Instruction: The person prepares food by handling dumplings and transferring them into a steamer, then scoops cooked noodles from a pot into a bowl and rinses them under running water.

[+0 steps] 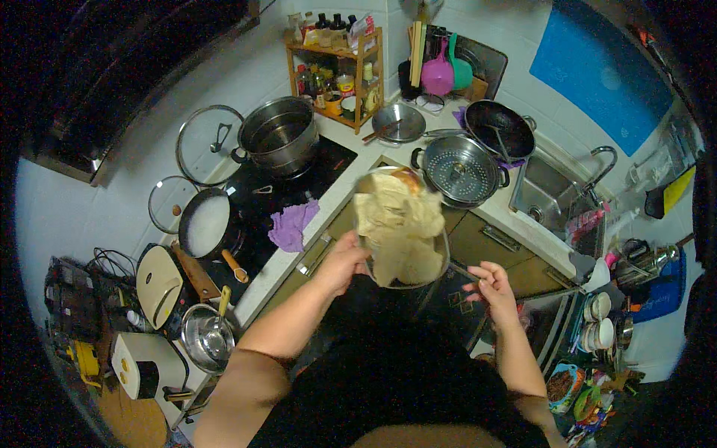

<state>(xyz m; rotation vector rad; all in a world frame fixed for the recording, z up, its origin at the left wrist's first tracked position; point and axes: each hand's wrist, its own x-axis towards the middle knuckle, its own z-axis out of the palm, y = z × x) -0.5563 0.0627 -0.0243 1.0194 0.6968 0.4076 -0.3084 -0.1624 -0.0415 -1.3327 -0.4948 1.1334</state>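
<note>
My left hand [344, 260] grips the left rim of a rounded tray [447, 260] above the gap between the counters. Pale cream-coloured, folded sheets of food [399, 224] fill the tray, blurred. An orange-brown patch shows at its far edge. To the right of the tray, apart from it, is my right hand [493, 291] with its fingers partly curled. A thin dark line meets those fingertips; whether it is a held utensil or an edge behind them is unclear.
On the black cooktop [336, 154] stand a steel pot [280, 134] and a pan of white contents [206, 224], beside a purple cloth [292, 224]. A lidded steamer [460, 168], a wok [498, 129] and a sink [546, 185] line the right counter. A steel bowl [207, 339] sits at left.
</note>
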